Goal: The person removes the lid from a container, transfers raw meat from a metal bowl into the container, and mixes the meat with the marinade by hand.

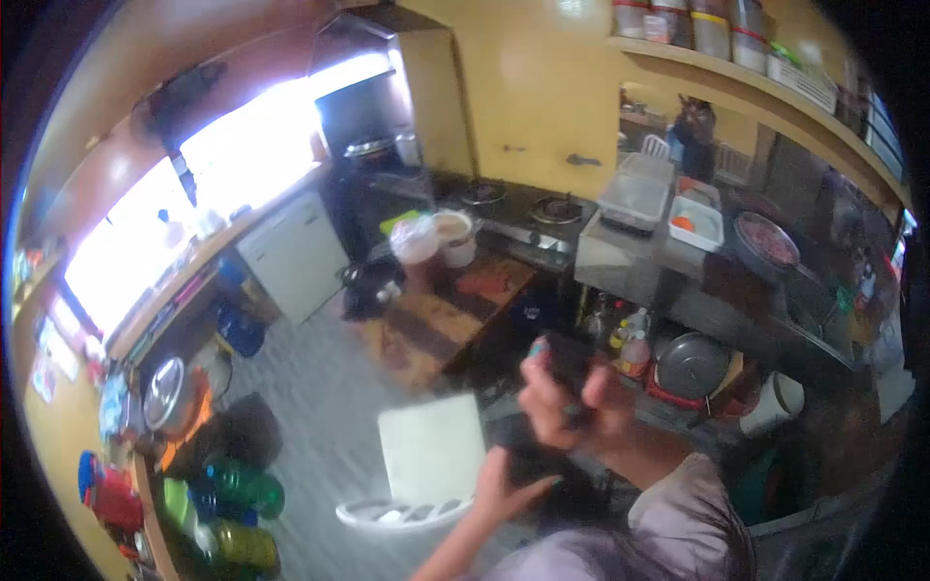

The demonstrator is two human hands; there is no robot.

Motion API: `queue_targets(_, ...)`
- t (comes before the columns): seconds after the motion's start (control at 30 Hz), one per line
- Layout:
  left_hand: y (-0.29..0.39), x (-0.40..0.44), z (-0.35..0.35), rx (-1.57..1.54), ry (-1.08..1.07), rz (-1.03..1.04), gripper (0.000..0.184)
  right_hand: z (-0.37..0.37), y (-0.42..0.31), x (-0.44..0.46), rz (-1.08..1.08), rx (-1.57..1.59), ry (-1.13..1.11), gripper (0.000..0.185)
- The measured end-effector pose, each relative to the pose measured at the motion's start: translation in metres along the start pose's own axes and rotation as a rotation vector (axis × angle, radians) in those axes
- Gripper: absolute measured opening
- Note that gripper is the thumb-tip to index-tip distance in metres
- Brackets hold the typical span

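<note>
My right hand [572, 397] is raised in front of me, fingers curled around a small dark object [570, 366] whose kind I cannot make out. Lower and to its left, my left hand [509, 489] has its thumb and fingers around another dark, blocky shape [523, 447]; blur hides what it is. The two hands are apart. Just left of my left hand stands a white plastic chair [431, 450] with a slotted backrest.
Ahead is a wooden table [417, 334] with tubs and a dark bag. A stove [557, 208] stands behind it. On the right, a counter [635, 257] carries white trays and a pan of food [765, 240]. Bottles and a water jug [242, 489] line the left side.
</note>
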State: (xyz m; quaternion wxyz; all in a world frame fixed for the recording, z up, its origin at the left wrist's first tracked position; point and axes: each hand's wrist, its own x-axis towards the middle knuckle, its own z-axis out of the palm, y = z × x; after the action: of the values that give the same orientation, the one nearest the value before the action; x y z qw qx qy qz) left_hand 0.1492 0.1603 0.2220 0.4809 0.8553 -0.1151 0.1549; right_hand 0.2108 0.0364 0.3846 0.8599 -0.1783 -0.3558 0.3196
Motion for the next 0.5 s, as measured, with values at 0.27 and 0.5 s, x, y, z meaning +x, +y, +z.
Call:
queue_targets(0.27,0.0,0.075,0.05,-0.217,-0.108,0.015,0.025,-0.063,-0.047,0.018,0.009,-0.1,0.064,0.057)
queue_targets(0.5,0.011,0.129,0.103,0.11,-0.022,0.164,0.014,-0.12,-0.151,0.005,-0.055,-0.881,0.03,0.044)
